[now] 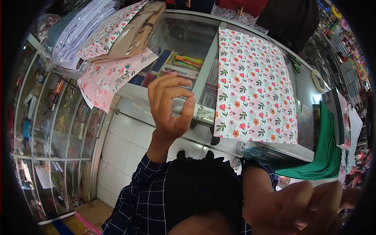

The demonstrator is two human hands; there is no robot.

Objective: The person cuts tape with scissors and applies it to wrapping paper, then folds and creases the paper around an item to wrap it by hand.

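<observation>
A sheet of floral paper (254, 88), white with red and orange flowers, lies flat on the glass counter (188, 29). My left hand (170, 102) is raised in front of the counter's edge, left of the sheet, its fingers curved and apart with nothing between them. Close to the camera at the lower right is my right hand (297, 207), blurred, with bent fingers; whether it holds anything cannot be made out. Neither hand touches the sheet.
Wrapped cloth and paper (117, 35) are piled at the upper left, with a pink floral sheet (113, 78) hanging over the edge. Scissors (294, 64), a tape roll (318, 81), green cloth (321, 152) and a box (337, 113) are at the right. A glass cabinet (55, 156) stands left.
</observation>
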